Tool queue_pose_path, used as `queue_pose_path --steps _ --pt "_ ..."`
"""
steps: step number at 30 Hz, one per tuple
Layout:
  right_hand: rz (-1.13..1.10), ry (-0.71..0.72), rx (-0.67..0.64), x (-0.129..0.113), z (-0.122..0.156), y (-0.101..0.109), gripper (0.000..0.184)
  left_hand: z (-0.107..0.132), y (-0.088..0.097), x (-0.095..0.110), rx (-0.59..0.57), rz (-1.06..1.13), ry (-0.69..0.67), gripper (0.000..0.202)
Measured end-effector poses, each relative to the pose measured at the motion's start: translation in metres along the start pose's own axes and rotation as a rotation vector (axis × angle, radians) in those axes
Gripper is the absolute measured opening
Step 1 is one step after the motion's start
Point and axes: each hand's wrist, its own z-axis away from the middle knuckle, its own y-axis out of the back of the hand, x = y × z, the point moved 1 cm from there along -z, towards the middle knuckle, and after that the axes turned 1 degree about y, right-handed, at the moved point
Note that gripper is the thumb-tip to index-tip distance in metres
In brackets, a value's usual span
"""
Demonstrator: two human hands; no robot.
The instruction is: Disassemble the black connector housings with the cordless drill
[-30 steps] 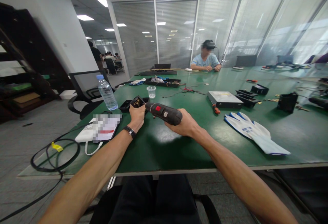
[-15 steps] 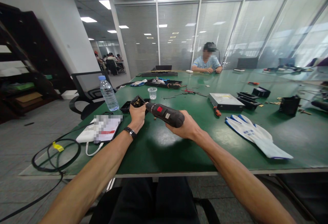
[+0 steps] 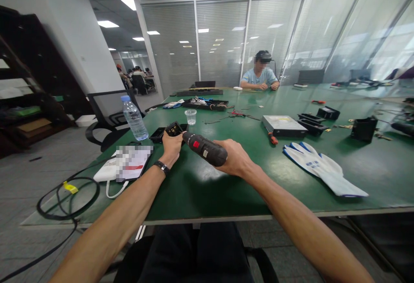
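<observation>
My right hand (image 3: 233, 158) is wrapped round a black cordless drill (image 3: 207, 148) with a red mark on its body. The drill's front end points left and reaches the black plastic housing (image 3: 174, 129), which my left hand (image 3: 172, 146) grips; whether the bit touches it cannot be made out. Brassy metal parts show inside the housing. Behind my left hand a black tray (image 3: 157, 135) lies on the green table (image 3: 207, 196). A clear plastic cup (image 3: 190, 117) stands just beyond the drill's tip.
To the left are a water bottle (image 3: 134, 118), a phone (image 3: 137, 166), a white power bank (image 3: 105, 171) and a coiled black cable (image 3: 40, 207). On the right lie a white glove (image 3: 318, 166), a metal-topped box (image 3: 283, 127) and a screwdriver (image 3: 272, 139). A person (image 3: 260, 76) sits across the table.
The drill has tilted slightly, its rear end shifting a little left and down with my right hand. My left hand still holds the housing. The whole view has shifted slightly.
</observation>
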Motion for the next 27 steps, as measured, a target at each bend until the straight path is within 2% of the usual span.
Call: queue_pose_path --steps 9,27 --pt "0.257 0.018 -0.066 0.003 -0.002 0.000 0.028 0.001 0.004 -0.002 -0.086 -0.068 0.149 0.042" --pt "0.284 0.031 -0.083 -0.002 0.001 0.005 0.030 0.001 0.009 0.008 -0.107 -0.073 0.224 0.047"
